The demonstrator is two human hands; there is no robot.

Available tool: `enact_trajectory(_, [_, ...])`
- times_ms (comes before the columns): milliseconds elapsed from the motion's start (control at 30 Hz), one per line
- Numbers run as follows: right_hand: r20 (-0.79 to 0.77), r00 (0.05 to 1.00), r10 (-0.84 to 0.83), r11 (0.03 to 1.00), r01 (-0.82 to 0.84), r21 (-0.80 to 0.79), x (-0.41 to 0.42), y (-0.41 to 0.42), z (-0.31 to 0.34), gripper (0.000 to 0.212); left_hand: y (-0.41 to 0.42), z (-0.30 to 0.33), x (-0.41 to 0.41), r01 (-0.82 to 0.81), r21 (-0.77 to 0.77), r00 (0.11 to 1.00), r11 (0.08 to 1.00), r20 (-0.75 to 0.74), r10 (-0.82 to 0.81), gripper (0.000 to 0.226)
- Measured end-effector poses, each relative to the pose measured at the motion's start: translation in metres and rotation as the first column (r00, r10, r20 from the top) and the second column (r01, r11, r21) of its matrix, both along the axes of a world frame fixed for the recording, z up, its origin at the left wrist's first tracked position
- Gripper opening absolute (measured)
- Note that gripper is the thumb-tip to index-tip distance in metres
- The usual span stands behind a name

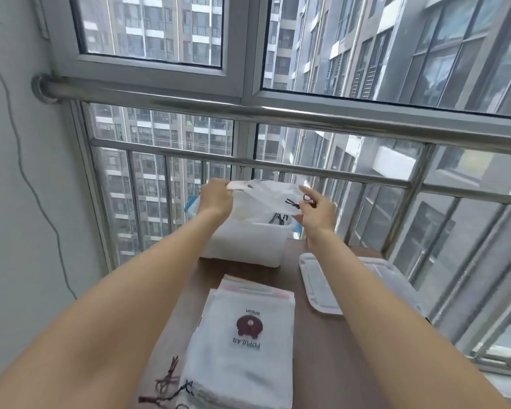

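White cloth bag (266, 196) hangs stretched over the open plastic box (242, 246). The left hand (216, 197) grips one end and the right hand (317, 215) pinches the drawstring end, probably to keep it flat for packing. The lid (316, 290) lies aside on the table (322, 364), leaving the box free, and a stack of bags (245, 364) waits nearby.

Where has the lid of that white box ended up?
In the head view, the lid lies flat on the right side of the brown table. It sits just nearer than the white box, to the right of the stack of printed bags.
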State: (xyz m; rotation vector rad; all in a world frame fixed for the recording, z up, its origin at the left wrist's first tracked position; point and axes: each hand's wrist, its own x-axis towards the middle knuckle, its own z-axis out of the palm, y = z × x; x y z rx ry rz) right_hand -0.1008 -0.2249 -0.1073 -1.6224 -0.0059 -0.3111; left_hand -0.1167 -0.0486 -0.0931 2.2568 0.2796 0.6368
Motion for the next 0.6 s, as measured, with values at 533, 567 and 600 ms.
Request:
enact_trajectory(533, [-0.035,0.990,0.136,0.044,-0.041,-0.998,0.131,0.031,-0.045,0.044,0.033,-0.062,0.118,0.239,0.292,0.679,0.926,-0.732,0.055,0.088])
enact_trajectory(567, [-0.100,0.987,0.123,0.005,-0.102,-0.995,0.134,0.034,-0.044,0.042,0.032,-0.063,0.121,0.246,0.317,0.689,0.916,-0.722,0.065,0.086])
enact_trajectory(600, [-0.176,0.979,0.101,0.008,-0.178,-0.984,0.137,0.036,-0.043,0.041,0.030,-0.063,0.123,0.253,0.340,0.712,0.906,-0.699,0.064,0.084])
